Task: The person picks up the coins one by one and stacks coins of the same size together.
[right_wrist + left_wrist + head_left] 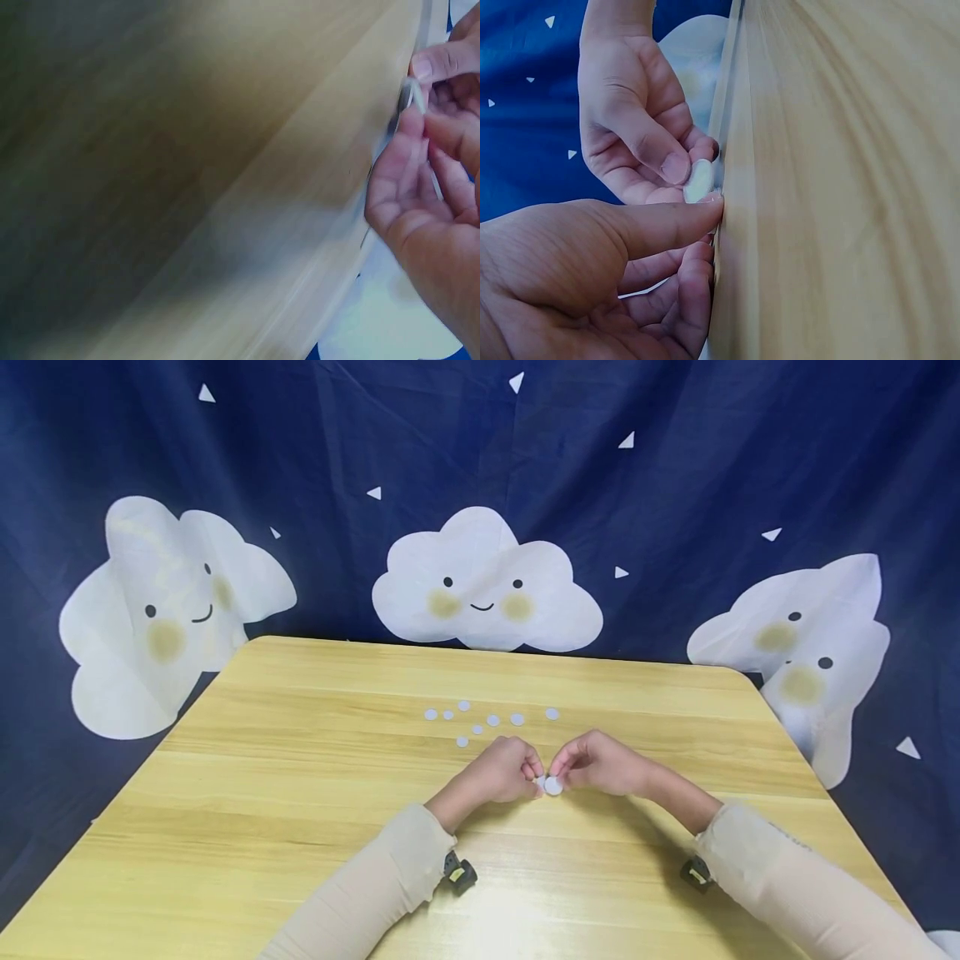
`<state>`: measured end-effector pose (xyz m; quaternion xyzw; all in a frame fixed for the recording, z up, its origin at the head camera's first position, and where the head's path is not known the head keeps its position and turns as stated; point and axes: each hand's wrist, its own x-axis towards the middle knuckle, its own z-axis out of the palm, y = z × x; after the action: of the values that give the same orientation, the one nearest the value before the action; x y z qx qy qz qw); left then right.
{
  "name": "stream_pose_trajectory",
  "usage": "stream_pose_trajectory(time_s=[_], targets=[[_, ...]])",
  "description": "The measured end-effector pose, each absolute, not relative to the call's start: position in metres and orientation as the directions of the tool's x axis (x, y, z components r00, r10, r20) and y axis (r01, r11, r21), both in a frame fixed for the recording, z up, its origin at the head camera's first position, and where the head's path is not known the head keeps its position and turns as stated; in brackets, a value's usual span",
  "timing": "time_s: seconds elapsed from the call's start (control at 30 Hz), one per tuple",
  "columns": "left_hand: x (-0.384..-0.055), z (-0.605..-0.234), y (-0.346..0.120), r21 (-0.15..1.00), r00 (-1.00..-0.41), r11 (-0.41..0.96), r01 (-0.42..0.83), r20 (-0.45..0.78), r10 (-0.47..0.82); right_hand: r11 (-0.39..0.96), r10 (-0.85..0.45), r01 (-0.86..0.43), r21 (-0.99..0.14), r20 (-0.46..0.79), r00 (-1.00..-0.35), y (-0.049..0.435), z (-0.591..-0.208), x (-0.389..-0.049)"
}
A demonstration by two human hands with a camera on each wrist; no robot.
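Note:
Close over the wooden table, both hands meet fingertip to fingertip. My right hand pinches a small round white disc by its edge between thumb and fingers. My left hand pinches a second pale disc, mostly covered by its fingertips and the first disc. In the left wrist view the white disc is tilted on edge, with the left thumb's tip right at its lower end. The right wrist view shows the disc nearly edge-on between the two hands.
Several more small white discs, among them one disc and a separate one to the right, lie scattered flat beyond the hands. A dark blue curtain with cloud faces hangs behind the table's far edge.

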<state>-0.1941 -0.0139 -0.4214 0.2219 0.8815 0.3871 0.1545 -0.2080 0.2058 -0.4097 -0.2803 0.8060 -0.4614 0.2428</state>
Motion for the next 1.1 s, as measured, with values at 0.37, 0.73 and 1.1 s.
stream_pose_trajectory(time_s=[0.37,0.73,1.1], targets=[[-0.192,-0.419,-0.013,0.753,-0.853,0.606,0.255,-0.120,0.508,0.481,-0.563,-0.108,-0.870,-0.211,-0.799,0.200,-0.408,-0.200],[-0.193,-0.419,-0.013,0.747,-0.856,0.613,0.256,-0.120,0.503,0.506,-0.486,-0.018,-0.863,-0.267,-0.832,0.195,-0.407,-0.200],[-0.193,-0.419,-0.014,0.750,-0.856,0.607,0.262,-0.109,0.505,0.482,-0.473,0.017,-0.876,-0.276,-0.837,0.196,-0.406,-0.201]])
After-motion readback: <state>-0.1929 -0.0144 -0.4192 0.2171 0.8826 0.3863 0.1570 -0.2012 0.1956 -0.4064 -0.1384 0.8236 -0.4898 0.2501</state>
